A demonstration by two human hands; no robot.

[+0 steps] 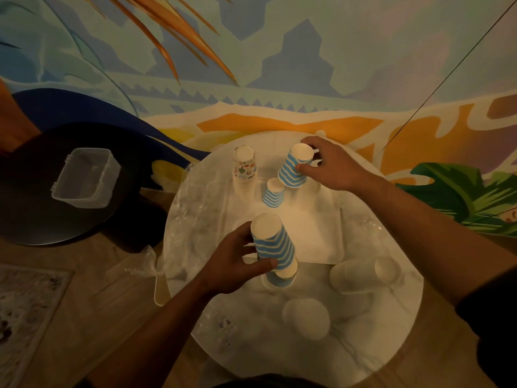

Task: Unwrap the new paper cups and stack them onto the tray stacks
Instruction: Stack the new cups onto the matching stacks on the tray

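At the far left, a clear plastic box (85, 177) sits on a dark round stool (36, 208), well apart from the work. Loose plastic wrap (179, 219) lies crumpled over the left edge of the round white worktop (391, 331).

The left hand (235, 264) grips a stack of blue-striped cups (275, 245), held upside down and tilted, with fingers (246, 233) and thumb curled round its sides. This supply stack should stay steady and low so that single cups can be taken off it without dragging a second one along.

On the white tray (316, 236) stand two upside-down stacks: a patterned stack (244, 169) at the back left and a short blue-striped stack (272, 196) in the middle.

The right hand (333, 169) pinches one blue-striped cup (295, 169) near its base, the thumb on the near side and the fingertips (306, 142) over the far side, clamped on the cup. The cup tilts in the air just beside and above the short striped stack, not yet on it. To do this step well, I judge the cup should be levelled, centred over the stack's top, lowered straight and let go only once seated; a skewed drop could topple the short stack.

Plain white cups (361, 275) lie on the worktop at the near right, still in clear wrap as far as can be told.
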